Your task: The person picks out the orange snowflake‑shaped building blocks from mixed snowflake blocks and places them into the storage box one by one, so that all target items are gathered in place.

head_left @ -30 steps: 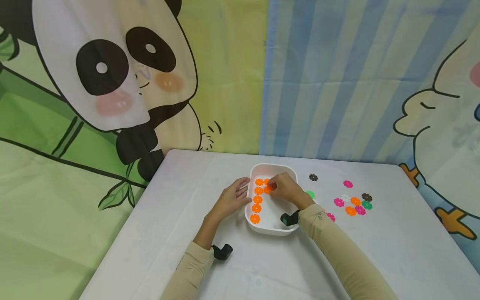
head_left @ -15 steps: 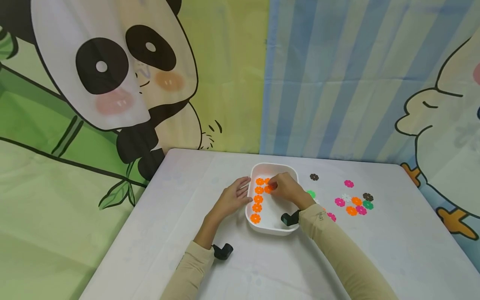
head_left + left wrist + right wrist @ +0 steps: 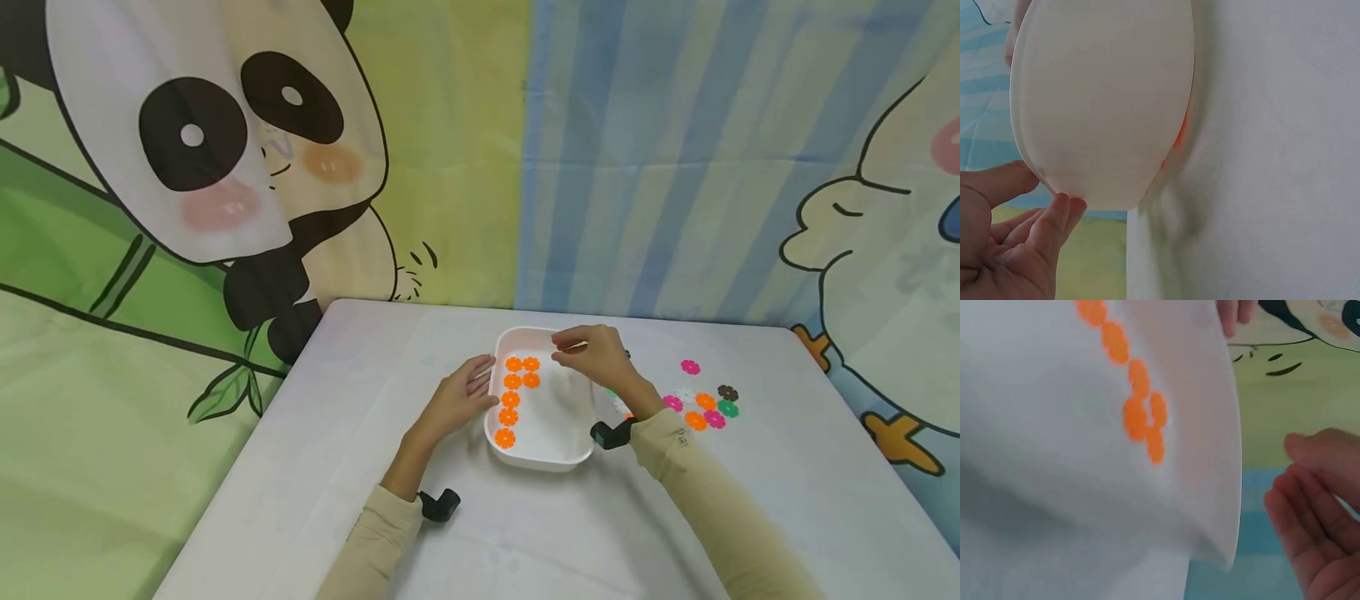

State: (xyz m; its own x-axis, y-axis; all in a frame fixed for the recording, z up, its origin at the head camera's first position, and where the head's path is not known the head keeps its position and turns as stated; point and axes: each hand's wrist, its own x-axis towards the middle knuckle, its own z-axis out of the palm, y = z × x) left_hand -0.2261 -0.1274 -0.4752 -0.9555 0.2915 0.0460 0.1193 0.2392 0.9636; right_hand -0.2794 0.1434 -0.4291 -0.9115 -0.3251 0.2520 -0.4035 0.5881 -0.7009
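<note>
Your right grip (image 3: 600, 357), narrow and empty, is nearer the flower discs (image 3: 706, 402) right of the tray (image 3: 534, 463) your relaxed left grip (image 3: 456, 397) touches.

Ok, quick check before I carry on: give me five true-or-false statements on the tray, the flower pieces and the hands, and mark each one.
1. Seven orange flower pieces lie in the tray. True.
2. The right hand is pinching an orange piece. False: no piece shows between its fingers.
3. The left hand is touching the tray's left side. True.
4. The loose pieces right of the tray are all orange. False: a pink piece, a brown piece and a green piece, among others, lie there on the table too.
5. The orange pieces inside the tray are in its left half. True.
</note>
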